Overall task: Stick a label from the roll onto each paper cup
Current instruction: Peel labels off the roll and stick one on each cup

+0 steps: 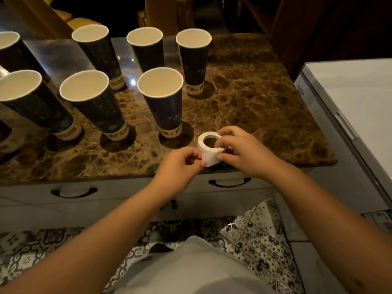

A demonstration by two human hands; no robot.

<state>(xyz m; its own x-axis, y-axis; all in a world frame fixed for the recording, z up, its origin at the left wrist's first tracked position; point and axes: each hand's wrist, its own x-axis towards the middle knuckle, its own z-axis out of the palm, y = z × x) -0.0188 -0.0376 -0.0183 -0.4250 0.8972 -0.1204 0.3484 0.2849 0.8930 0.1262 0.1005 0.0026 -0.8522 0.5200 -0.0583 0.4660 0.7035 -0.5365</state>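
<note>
A white label roll (pixel 210 150) stands near the front edge of the brown marble counter (pixel 254 98). My right hand (pixel 239 149) grips the roll from the right, fingers curled over its top and side. My left hand (pixel 180 166) pinches the loose end of a label at the roll's left side between thumb and forefinger. Several tall dark paper cups stand upright in two rows behind; the nearest cup (pixel 163 102) is just left of the roll, with another cup (pixel 194 60) behind it. No label is visible on any cup.
A white chest-like appliance (pixel 350 98) stands to the right of the counter. Grey drawers with black handles (pixel 230 183) sit below the counter's front edge. Patterned floor tiles (pixel 261 236) lie below. Chairs stand in the dark behind the cups.
</note>
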